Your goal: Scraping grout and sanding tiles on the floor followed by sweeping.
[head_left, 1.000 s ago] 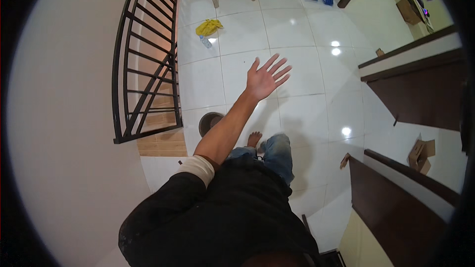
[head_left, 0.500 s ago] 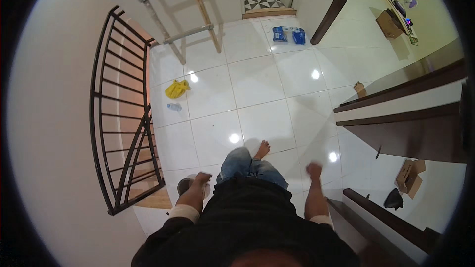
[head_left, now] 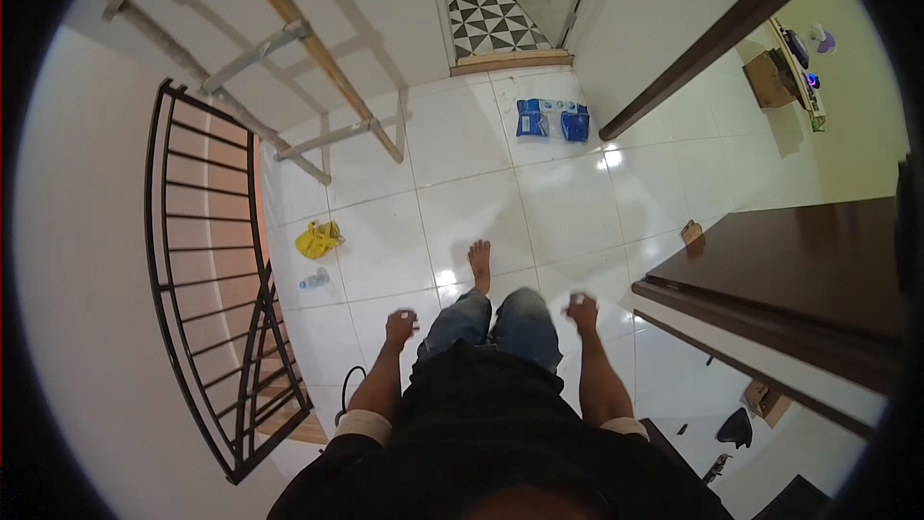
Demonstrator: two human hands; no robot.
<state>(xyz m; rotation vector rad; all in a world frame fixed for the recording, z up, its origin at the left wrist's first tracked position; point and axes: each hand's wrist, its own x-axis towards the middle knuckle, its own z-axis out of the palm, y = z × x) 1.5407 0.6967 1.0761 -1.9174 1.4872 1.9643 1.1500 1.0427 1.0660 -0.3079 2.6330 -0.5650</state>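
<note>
Walking over a white tiled floor (head_left: 472, 202), I have both arms hanging at my sides. My left hand (head_left: 400, 325) is beside my left thigh, its fingers loosely bent and apart, with small white spots showing on them. My right hand (head_left: 581, 311) hangs by my right knee. Motion smears its fingers, and a white spot shows there too; whether it grips anything is unclear. Below my left forearm a black curved loop (head_left: 346, 390) shows in part. My bare left foot (head_left: 479, 265) is stretched ahead on the tiles.
A black stair railing (head_left: 159, 284) stands left, near a yellow bag (head_left: 318, 240) and a plastic bottle (head_left: 314, 279). A ladder (head_left: 279, 5) leans on the wall. Blue packaging (head_left: 553, 121) lies before the doorway. Dark brown panels (head_left: 799, 250) and a cardboard box (head_left: 767, 402) are right.
My left foot has come forward and the right foot has gone from view. The railing, bag and bottle sit lower in view. My right hand has swung inward; the bucket-like container is mostly hidden.
</note>
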